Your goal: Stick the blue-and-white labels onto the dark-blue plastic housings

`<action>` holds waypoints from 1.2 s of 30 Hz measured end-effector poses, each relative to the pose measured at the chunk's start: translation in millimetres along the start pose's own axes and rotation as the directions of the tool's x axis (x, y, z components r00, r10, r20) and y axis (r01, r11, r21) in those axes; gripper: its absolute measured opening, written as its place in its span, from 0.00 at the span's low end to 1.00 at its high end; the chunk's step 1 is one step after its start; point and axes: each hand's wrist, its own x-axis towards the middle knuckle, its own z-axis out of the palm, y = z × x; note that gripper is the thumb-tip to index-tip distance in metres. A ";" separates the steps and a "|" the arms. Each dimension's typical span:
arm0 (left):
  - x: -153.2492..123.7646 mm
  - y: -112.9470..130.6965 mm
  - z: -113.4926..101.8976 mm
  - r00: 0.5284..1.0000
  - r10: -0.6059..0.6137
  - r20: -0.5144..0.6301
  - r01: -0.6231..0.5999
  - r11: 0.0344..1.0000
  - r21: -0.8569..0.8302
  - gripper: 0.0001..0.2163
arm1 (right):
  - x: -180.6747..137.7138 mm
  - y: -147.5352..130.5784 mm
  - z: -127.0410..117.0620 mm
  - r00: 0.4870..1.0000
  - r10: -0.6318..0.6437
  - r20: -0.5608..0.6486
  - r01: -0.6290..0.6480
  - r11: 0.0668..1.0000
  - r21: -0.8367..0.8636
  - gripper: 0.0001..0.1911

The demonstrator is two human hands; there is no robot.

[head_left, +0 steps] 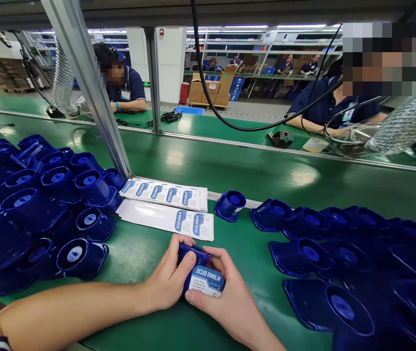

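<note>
Between my hands, just above the green bench, is a blue plastic horn-shaped housing (185, 252). A blue-and-white sticker label (207, 281) printed "DC52Q-5000L/H" lies against its side, facing me. My left hand (173, 275) is closed round the housing's left side, its thumb over the top. My right hand (229, 292) curls round the other side, its thumb at the label's lower left edge and its fingers partly hidden behind. Whether the whole label is stuck down, I cannot tell. Beyond my hands lie a partly used label sheet (156, 218) and fuller label sheets (164, 194).
Many similar blue housings (90, 219) are piled at left; others (310, 253) stand in rows at right. A single housing (231, 204) sits beside the sheets. A metal post (94, 92) rises at left, and a black cable (208, 92) hangs ahead. Co-workers (130, 87) sit across the bench.
</note>
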 end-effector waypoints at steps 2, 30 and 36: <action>-1.1 0.3 -0.7 0.999 0.027 0.025 -0.028 0.999 0.035 0.12 | 1.9 2.2 -1.7 1.000 0.017 0.002 -0.017 1.000 0.026 0.38; -3.9 -7.4 1.5 0.999 0.040 0.001 -0.040 0.999 -0.013 0.12 | -5.1 0.6 4.0 0.997 -0.075 -0.027 0.069 0.980 -0.184 0.36; -1.9 -9.0 -0.4 0.998 0.058 0.020 -0.059 0.998 0.035 0.11 | 4.8 1.9 -3.0 0.997 -0.069 0.025 0.071 0.996 -0.058 0.31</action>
